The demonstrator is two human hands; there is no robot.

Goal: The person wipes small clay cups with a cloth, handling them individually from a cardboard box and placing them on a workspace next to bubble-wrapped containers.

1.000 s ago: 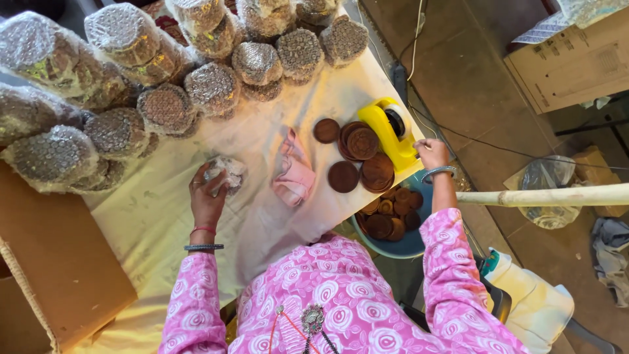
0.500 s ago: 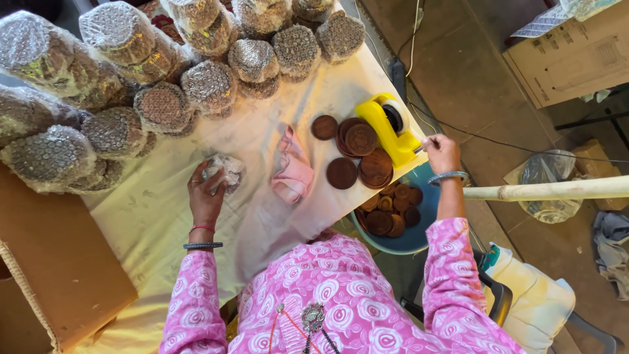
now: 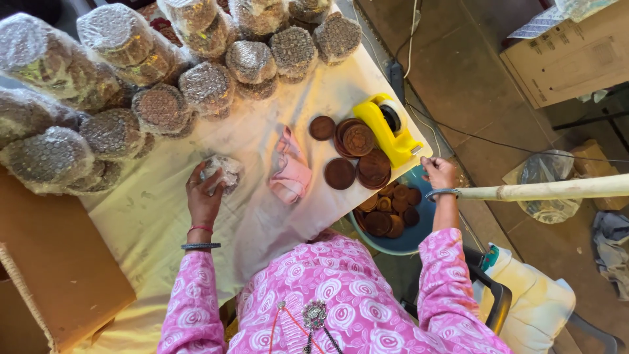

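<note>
Your left hand [image 3: 204, 193] is clasped around a small bubble-wrapped bundle [image 3: 223, 172], pressing it down on the white cloth [image 3: 164, 216] that covers the table. The bundle sits near the table's middle, just left of a crumpled pink rag [image 3: 290, 172].

Your right hand [image 3: 438, 172] is at the table's right edge, just below the yellow tape dispenser [image 3: 388, 131]. Its fingers are curled inward at the dispenser's front end; whether they pinch tape or anything else, you cannot tell from this view. A bangle circles that wrist, and a pale pole [image 3: 544, 190] runs off to the right from beside it.

Between your hands, brown discs [image 3: 359, 157] lie loose and partly overlapping on the cloth, beside the dispenser. More of the same discs fill a blue bowl [image 3: 406, 241] that sits lower than the tabletop, just off its right edge and under your right forearm.

Across the far and left side of the table, many wrapped stacks [image 3: 164, 72] are heaped close together, some lying on their sides. A cardboard box [image 3: 59, 262] is at the lower left, touching the cloth's edge. On the floor to the right lie another carton [image 3: 563, 59] and a clear plastic bag [image 3: 547, 177].
</note>
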